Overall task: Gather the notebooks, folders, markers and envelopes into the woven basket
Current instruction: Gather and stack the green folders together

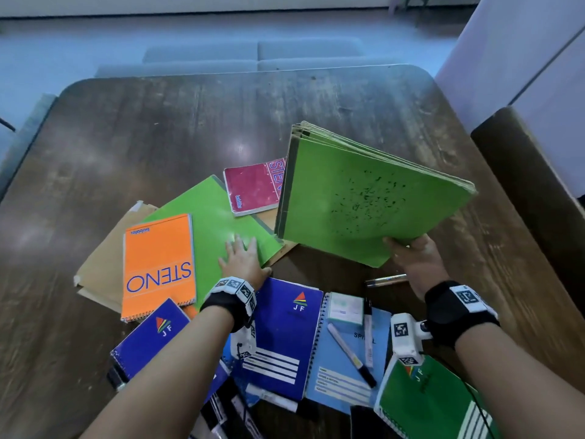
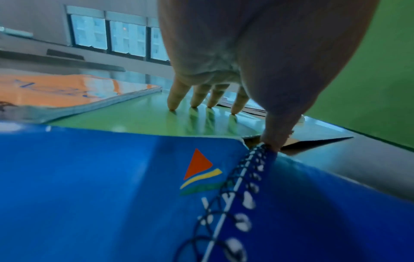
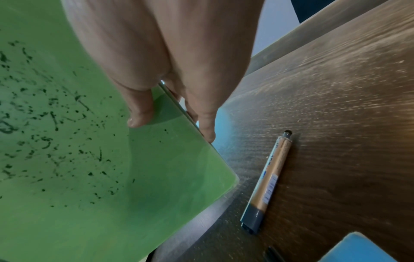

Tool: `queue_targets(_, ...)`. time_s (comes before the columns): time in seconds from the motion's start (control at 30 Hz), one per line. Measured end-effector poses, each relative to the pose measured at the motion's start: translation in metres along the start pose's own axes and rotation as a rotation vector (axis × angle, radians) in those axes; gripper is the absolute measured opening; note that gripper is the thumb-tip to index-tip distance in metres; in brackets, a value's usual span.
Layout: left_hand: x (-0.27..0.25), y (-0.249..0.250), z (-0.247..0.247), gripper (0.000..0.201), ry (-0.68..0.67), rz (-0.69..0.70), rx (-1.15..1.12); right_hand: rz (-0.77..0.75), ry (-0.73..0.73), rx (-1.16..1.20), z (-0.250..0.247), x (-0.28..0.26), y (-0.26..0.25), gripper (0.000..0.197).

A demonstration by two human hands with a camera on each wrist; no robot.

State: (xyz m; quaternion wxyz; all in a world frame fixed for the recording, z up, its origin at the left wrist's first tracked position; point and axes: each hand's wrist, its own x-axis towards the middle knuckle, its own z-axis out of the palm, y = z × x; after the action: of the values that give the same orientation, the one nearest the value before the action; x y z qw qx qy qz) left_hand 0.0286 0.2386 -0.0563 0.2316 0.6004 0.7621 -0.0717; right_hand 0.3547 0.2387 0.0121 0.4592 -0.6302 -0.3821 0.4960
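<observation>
Right hand (image 1: pixel 418 261) pinches the near corner of a stack of green folders (image 1: pixel 364 198), thumb on the ink-speckled top cover, fingers underneath (right wrist view shows this plainly), stack lifted and tilted off the dark wood surface (image 1: pixel 190 122), at about 2 o'clock from the hand-centre of the head view. Left hand (image 1: pixel 242 259) lies flat with fingers straight and spread, fingertips (image 2: pixel 172 106) pressing on a single green folder (image 1: pixel 209 217) that lies on the surface at 11 o'clock from that hand; it grips nothing. Orange STENO pad (image 1: pixel 158 267) overlaps that folder's 9 o'clock edge, with brown envelopes (image 1: pixel 101 264) below both. Red steno pad (image 1: pixel 253 188) sits at 12 o'clock, partly hidden behind the lifted stack. Under the left wrist: dark blue JF spiral notebook (image 1: pixel 285 337); a second smaller blue JF notebook (image 1: pixel 148 337) at 8 o'clock. Light blue spiral notebook (image 1: pixel 345 375) at 5 o'clock carries two markers (image 1: pixel 351 356) and a small white-green pad (image 1: pixel 346 307). Green JF notebook (image 1: pixel 427 403) lies below the right wrist. One marker (image 3: pixel 266 184) lies alone on bare wood just beside the right hand. More markers cluster at 6 o'clock, blurred. The woven basket does not show in any view.
</observation>
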Motion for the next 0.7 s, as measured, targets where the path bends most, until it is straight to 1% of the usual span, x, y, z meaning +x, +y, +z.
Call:
queue_targets(0.07, -0.003, 0.003, -0.003, 0.067, 0.042, 0.035, 0.045, 0.005, -0.009, 0.021, -0.003, -0.004, -0.003, 0.030)
queue_targets(0.13, -0.008, 0.004, -0.008, 0.049, 0.036, 0.089, 0.079, -0.005, -0.008, 0.034, -0.007, -0.008, -0.007, 0.033)
queue_targets(0.23, -0.018, 0.002, -0.022, 0.043, 0.028, 0.135, 0.106, -0.023, -0.009, 0.032, -0.012, -0.009, -0.013, 0.038)
queue_targets(0.4, -0.055, 0.000, -0.048, 0.036, 0.123, 0.178, 0.172, -0.054, 0.058, 0.020, -0.016, -0.016, -0.029, 0.032)
queue_targets(0.43, -0.063, 0.000, -0.053, 0.033, 0.163, 0.186, 0.183, -0.047, 0.075, 0.017, -0.018, -0.016, -0.030, 0.044)
queue_targets(0.5, -0.081, 0.002, -0.068, 0.024, 0.247, 0.214, 0.192, -0.029, 0.101, -0.028, -0.020, -0.015, -0.031, 0.092)
queue_targets(0.53, -0.089, 0.004, -0.074, 0.023, 0.284, 0.234, 0.197, -0.019, 0.114, -0.040, -0.023, -0.014, -0.029, 0.112)
queue_targets(0.57, -0.097, 0.005, -0.080, 0.025, 0.321, 0.255, 0.206, -0.004, 0.122, -0.052, -0.026, -0.014, -0.027, 0.124)
queue_targets(0.6, -0.105, 0.008, -0.086, 0.029, 0.350, 0.276, 0.217, 0.006, 0.133, -0.072, -0.028, -0.017, -0.028, 0.125)
queue_targets(0.67, -0.123, 0.015, -0.099, 0.036, 0.396, 0.323, 0.240, 0.015, 0.138, -0.121, -0.032, -0.023, -0.029, 0.111)
queue_targets(0.7, -0.133, 0.019, -0.105, 0.037, 0.414, 0.348, 0.254, 0.008, 0.124, -0.139, -0.030, -0.030, -0.034, 0.110)
